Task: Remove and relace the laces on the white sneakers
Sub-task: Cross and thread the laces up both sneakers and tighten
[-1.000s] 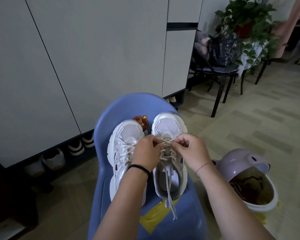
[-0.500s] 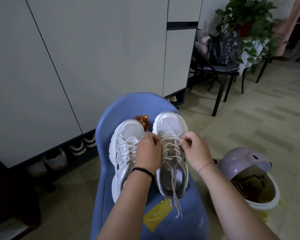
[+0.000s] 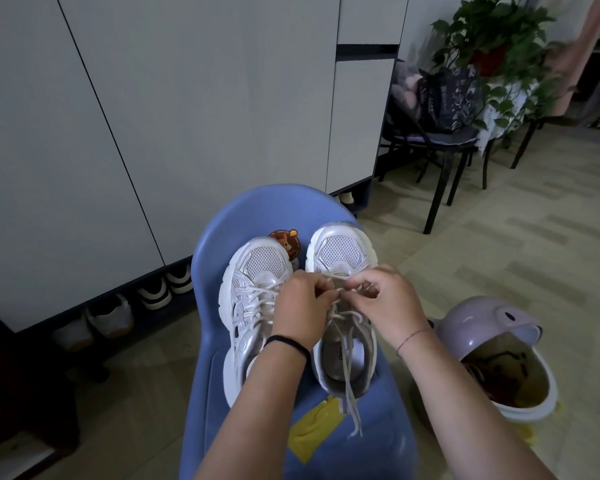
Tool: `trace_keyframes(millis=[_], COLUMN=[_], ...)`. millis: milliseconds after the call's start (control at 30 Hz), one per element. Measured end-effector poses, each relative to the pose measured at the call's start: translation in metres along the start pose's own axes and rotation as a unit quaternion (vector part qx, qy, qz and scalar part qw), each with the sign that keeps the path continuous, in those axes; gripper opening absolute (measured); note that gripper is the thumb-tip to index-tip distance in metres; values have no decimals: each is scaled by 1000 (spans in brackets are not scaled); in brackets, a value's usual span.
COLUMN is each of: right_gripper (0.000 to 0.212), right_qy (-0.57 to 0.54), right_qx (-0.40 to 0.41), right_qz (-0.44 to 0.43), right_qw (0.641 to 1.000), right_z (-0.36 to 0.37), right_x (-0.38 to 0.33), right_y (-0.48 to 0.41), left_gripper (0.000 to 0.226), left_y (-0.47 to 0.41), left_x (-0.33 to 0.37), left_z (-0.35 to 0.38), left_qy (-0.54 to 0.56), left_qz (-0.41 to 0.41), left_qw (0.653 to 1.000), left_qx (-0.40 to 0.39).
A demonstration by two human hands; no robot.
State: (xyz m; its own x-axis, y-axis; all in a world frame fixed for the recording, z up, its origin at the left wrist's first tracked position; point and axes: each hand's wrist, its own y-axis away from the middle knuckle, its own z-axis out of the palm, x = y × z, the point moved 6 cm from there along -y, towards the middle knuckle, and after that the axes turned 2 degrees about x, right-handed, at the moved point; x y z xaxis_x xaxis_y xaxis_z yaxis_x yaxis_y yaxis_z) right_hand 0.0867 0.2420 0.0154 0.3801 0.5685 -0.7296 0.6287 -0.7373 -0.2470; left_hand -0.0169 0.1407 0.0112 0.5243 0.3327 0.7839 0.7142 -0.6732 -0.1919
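Two white sneakers (image 3: 253, 282) are sitting side by side on the blue chair (image 3: 257, 209), toes pointing away from the person. Both hands are working at the toe-end eyelets of the sneaker on the right (image 3: 340, 251): left hand (image 3: 300, 308) and right hand (image 3: 388, 303) are each pinching its lace (image 3: 335, 315) (the exact strand is hidden by fingers). Risk: loose ends are trailing past the heel, so an uneven pull could be leaving one end short or nudging the shoe off the seat.
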Motion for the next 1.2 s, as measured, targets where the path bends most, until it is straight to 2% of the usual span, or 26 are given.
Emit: trace_keyframes(millis=[200, 333, 534, 700, 900, 1200], right_gripper=[10, 4, 13, 6, 18, 14], right_qy=[94, 108, 139, 120, 130, 125], right_qx=[0, 18, 31, 27, -5, -1], right_qz=[-11, -12, -18, -27, -19, -3], right_qw=[996, 994, 990, 992, 991, 992], right_z=[4, 5, 3, 1, 8, 8], right_x=[-12, -16, -20, -18, -21, -18], right_y=[0, 1, 4, 9, 9, 8], left_gripper=[12, 13, 12, 18, 20, 17], left_y=[5, 7, 9, 9, 8, 7], left_x=[-3, -2, -4, -5, -6, -9], left_z=[3, 3, 2, 5, 6, 2], left_qy=[-38, -22, -6, -7, -1, -2], left_qz=[-1, -6, -19, -31, -39, -49], left_qw=[999, 1000, 1000, 999, 999, 998], left_qx=[-4, -1, 16, 10, 15, 39])
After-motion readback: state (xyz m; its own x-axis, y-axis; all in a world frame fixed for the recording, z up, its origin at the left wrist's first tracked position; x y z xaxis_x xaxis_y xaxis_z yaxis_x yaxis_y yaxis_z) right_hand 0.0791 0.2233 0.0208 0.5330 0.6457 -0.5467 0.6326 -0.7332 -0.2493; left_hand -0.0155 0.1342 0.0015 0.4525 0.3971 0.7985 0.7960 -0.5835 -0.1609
